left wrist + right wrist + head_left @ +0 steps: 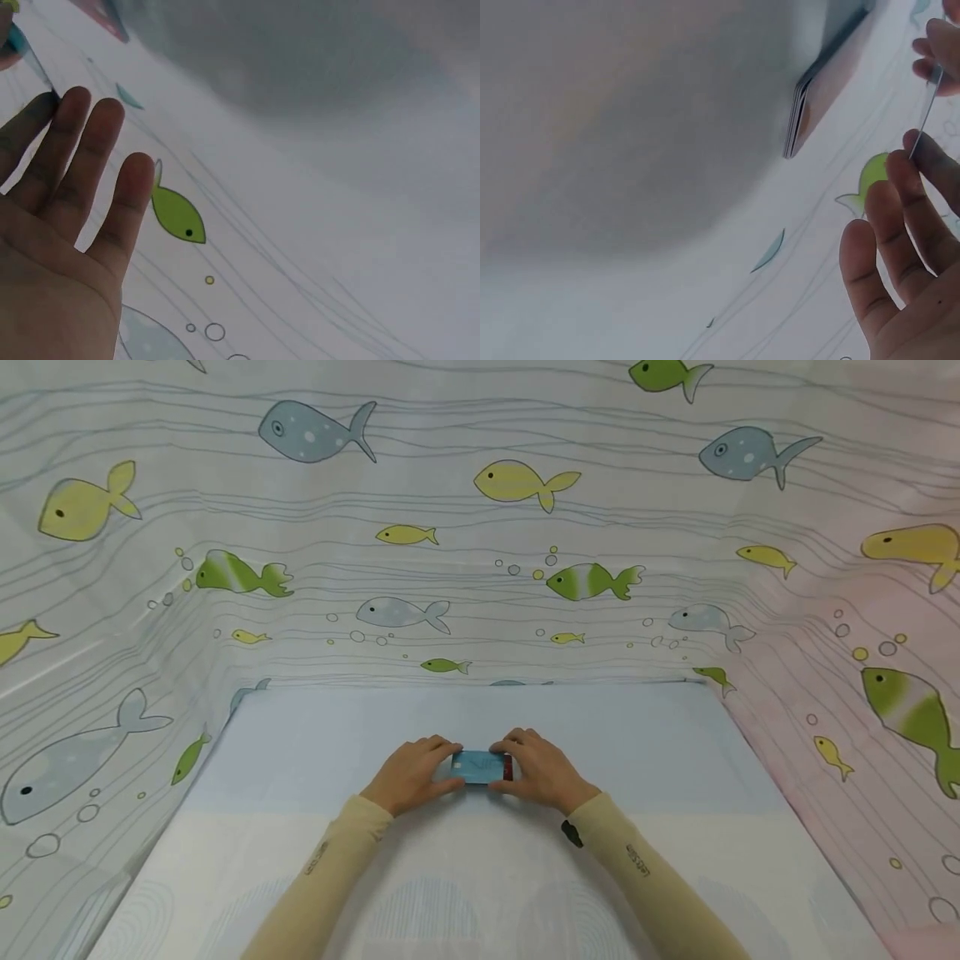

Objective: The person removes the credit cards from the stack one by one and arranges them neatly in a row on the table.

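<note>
A blue bank card with a small chip is pinched between both hands, raised over the table. My left hand holds its left end between thumb and fingers. At the right end, the thumb and fingers of my right hand grip it. The right wrist view shows this card almost edge-on. Below and apart from it lies a small stack of cards; from above only a red and dark strip shows past the blue card. The left wrist view catches the left hand with its other fingers extended.
The table has a pale blue band at the back and a white patterned front. Around its back and sides hangs a fish-print curtain. A dark band sits at the right sleeve's cuff.
</note>
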`<state>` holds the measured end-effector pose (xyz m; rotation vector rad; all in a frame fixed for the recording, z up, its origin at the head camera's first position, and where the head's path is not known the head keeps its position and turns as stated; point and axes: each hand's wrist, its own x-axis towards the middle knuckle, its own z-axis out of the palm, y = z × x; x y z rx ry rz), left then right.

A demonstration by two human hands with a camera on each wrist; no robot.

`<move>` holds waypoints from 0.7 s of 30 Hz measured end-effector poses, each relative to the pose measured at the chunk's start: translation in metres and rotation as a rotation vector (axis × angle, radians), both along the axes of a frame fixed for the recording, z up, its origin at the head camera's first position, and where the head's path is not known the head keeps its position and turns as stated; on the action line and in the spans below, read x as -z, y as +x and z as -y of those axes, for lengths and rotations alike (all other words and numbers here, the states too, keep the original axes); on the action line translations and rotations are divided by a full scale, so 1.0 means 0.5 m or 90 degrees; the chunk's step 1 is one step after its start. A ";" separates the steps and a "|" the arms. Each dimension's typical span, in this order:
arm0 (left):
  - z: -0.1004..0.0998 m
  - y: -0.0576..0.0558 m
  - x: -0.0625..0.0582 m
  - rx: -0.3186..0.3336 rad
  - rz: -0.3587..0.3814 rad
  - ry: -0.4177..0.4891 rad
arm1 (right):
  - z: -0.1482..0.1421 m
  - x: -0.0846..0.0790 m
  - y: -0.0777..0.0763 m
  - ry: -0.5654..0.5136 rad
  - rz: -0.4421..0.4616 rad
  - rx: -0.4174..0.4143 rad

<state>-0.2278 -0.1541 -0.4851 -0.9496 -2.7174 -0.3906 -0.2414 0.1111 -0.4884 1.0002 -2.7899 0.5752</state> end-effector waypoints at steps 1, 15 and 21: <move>0.001 0.003 -0.001 0.000 -0.002 -0.002 | 0.002 0.000 0.002 -0.003 -0.002 -0.001; 0.031 0.027 -0.020 -0.013 0.023 0.005 | 0.031 0.005 0.029 -0.013 -0.001 -0.007; 0.047 0.038 -0.015 -0.031 0.057 -0.006 | 0.045 0.010 0.038 -0.009 0.001 -0.016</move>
